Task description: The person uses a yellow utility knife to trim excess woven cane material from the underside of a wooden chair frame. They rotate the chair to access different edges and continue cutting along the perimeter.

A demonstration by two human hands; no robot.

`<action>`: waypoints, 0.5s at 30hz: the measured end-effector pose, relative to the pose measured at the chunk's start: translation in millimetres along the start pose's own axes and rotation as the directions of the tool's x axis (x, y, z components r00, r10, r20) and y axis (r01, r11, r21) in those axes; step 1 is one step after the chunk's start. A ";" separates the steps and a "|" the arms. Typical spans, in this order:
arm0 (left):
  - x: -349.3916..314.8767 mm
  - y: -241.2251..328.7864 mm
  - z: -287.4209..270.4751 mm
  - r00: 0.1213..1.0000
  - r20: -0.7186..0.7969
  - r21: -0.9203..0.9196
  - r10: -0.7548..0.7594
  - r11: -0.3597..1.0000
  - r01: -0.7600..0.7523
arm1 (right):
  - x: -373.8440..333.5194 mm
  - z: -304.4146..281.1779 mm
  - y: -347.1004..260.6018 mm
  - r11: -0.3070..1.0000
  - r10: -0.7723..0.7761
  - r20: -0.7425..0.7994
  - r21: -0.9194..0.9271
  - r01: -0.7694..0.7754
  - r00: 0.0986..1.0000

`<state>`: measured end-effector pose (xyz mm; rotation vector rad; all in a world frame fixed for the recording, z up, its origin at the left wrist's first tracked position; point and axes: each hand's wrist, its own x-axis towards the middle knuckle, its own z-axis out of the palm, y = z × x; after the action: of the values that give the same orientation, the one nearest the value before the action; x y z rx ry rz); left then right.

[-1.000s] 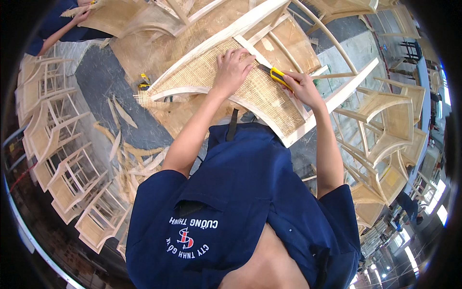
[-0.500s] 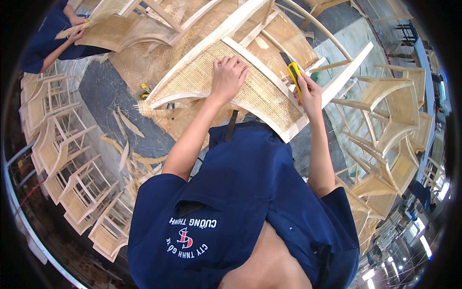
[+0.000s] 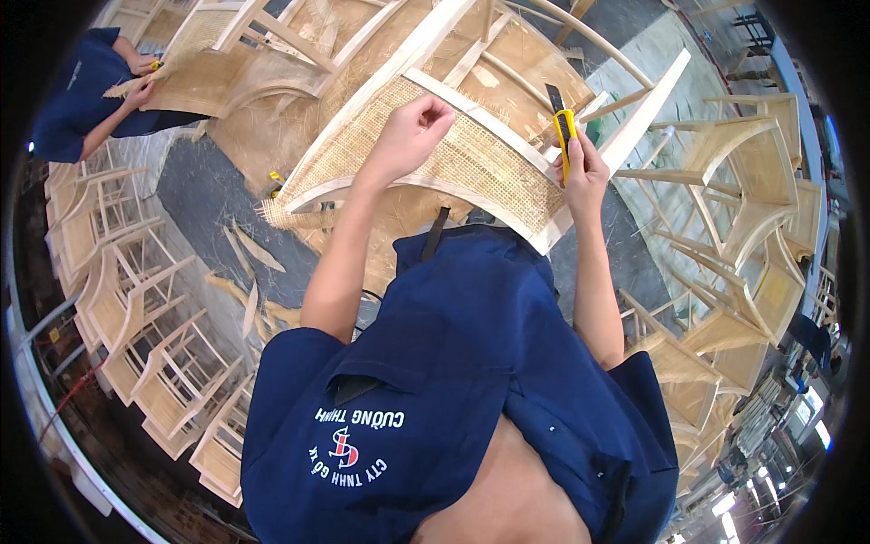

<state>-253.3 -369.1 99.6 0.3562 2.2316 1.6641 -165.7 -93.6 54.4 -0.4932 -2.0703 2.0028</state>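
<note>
A wooden chair frame with a woven cane panel [image 3: 489, 168] lies in front of me, its pale wooden edges bordering the mesh. My right hand [image 3: 586, 174] grips a yellow utility knife [image 3: 565, 136] near the panel's right end, the dark blade out and pointing away from me. Over the middle of the cane hovers my left hand [image 3: 412, 138], its fingers curled in toward the thumb. Whatever those fingers may hold is too small to make out. Frayed cane ends [image 3: 274, 212] stick out at the panel's left corner.
At the upper left a co-worker in a dark blue shirt [image 3: 77, 91] handles another cane-panelled chair [image 3: 195, 77]. Unfinished chairs stand in rows on the left [image 3: 127, 299] and right [image 3: 757, 208]. Cane offcuts [image 3: 258, 249] litter the floor; a small yellow tool [image 3: 276, 179] lies beyond the panel's left corner.
My left hand has lifted off the cane and moved slightly left, its fingers curling. The knife has turned more upright in my right hand. The whole view has shifted a little.
</note>
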 end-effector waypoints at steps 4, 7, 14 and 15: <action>-65.7 -15.9 -38.6 0.926 0.314 -0.167 -0.210 0.948 0.272 | -1.1 -7.2 -5.6 1.000 -0.001 -0.023 -0.013 0.001 1.000; -132.7 -62.8 -76.8 0.904 0.259 -0.091 -0.340 0.923 0.374 | 3.0 -12.5 -2.7 0.987 -0.018 -0.046 0.157 0.025 0.999; -223.0 -136.4 -121.0 0.491 -0.096 0.762 -0.866 0.253 0.596 | 12.9 -15.0 -5.4 0.866 0.063 -0.157 0.500 0.025 0.986; -224.1 -135.6 -122.0 0.604 -0.021 0.599 -0.797 0.474 0.646 | 10.0 -18.6 -3.5 0.832 0.068 -0.165 0.554 0.036 0.984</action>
<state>-98.6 -602.1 27.3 -0.2524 2.1301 0.4520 -168.1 -72.6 58.1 -0.5415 -1.2859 2.3336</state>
